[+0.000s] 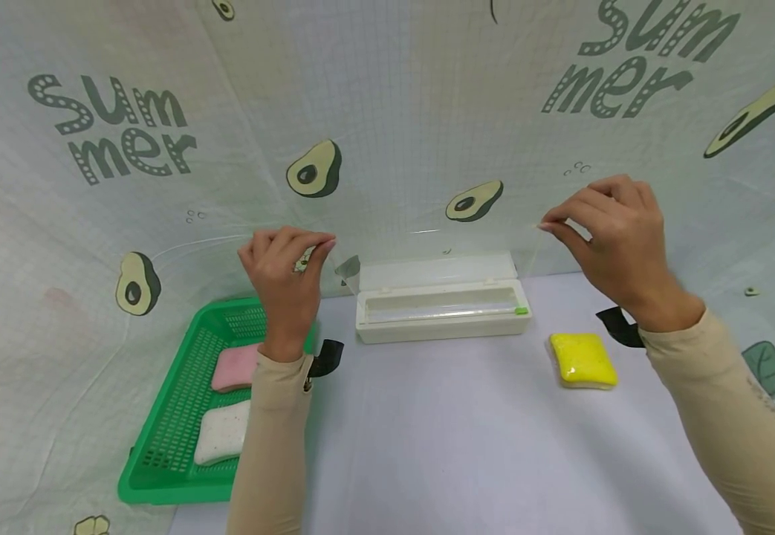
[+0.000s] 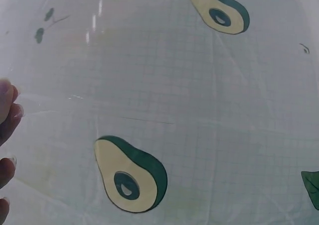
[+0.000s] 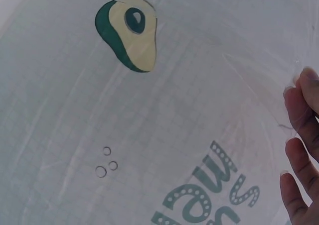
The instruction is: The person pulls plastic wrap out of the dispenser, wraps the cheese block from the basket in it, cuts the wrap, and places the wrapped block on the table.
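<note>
A thin clear sheet of cling film (image 1: 425, 232) spans the space between my raised hands and hangs toward the white dispenser box (image 1: 440, 331). My left hand (image 1: 283, 286) pinches its left corner between thumb and index finger. The right corner is pinched by the thumb and fingertips of my right hand (image 1: 617, 249). Below the hands, the dispenser's lid (image 1: 437, 272) stands raised, with a film roll in the tray and a green piece (image 1: 521, 310) at its right end. In the right wrist view, creases show in the film (image 3: 249, 80); its lower edge is hard to make out.
A yellow square block (image 1: 583, 360), glossy as if wrapped, lies on the white table (image 1: 440, 446) at right. The green basket (image 1: 153, 438) at left holds a pink block (image 1: 235, 367) and a white block (image 1: 221, 432). An avocado-print curtain (image 1: 387, 89) hangs behind.
</note>
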A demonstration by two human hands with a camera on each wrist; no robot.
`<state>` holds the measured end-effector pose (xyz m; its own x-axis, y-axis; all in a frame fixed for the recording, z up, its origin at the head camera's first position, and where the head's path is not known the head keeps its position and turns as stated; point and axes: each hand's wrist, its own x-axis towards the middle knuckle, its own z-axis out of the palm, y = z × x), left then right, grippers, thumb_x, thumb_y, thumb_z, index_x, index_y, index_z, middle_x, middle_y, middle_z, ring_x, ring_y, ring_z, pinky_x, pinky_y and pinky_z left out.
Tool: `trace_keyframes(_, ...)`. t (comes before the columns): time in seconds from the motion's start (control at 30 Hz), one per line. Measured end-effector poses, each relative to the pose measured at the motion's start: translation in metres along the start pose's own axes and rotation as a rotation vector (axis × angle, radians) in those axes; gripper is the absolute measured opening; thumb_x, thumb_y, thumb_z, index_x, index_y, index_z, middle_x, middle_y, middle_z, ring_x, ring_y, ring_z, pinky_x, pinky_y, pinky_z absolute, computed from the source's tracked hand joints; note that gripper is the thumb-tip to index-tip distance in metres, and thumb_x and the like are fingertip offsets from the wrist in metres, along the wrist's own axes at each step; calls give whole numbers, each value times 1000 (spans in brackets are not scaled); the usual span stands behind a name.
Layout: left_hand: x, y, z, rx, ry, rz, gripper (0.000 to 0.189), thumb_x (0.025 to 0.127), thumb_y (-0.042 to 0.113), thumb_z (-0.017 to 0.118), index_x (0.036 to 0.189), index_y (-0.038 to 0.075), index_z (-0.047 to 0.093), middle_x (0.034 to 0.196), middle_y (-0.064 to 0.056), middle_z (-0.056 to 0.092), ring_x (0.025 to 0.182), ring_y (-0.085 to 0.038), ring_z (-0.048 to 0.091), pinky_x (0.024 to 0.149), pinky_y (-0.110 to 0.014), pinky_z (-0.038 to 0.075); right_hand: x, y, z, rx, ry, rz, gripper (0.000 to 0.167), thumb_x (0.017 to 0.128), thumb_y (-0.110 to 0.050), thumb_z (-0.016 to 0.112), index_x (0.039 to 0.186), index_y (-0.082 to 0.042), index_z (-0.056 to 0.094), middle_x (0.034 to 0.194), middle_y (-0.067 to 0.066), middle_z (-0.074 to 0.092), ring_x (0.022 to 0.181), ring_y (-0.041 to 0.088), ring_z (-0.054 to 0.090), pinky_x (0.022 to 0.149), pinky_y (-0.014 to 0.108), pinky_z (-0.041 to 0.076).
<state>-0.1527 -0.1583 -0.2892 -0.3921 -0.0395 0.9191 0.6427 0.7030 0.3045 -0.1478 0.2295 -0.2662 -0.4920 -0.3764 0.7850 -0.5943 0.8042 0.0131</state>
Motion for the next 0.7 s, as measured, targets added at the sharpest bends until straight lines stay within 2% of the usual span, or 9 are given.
trace_keyframes(0.17,5,1,-1,2,8,2,8,90,11,83,94,4,84,88,-13,75,87,-34,50,88,-47,24,4,1,-1,-7,10,0,15,93,-10,80,97,5,77,89,24,73,98,43,53,80,54,35)
trace_keyframes(0.4,12,2,-2,3,24,11,10,92,13,82,95,4,85,87,-14,75,86,-35,51,88,-48,24,11,0,0,50,117,10,14,83,2,86,92,4,76,83,22,71,94,43,54,80,56,33)
trace_keyframes(0.7,20,3,-3,2,34,14,7,91,10,83,96,5,85,86,-14,75,86,-34,50,89,-46,25,18,1,1,68,158,21,13,82,2,87,90,3,77,83,23,72,93,44,53,81,57,30)
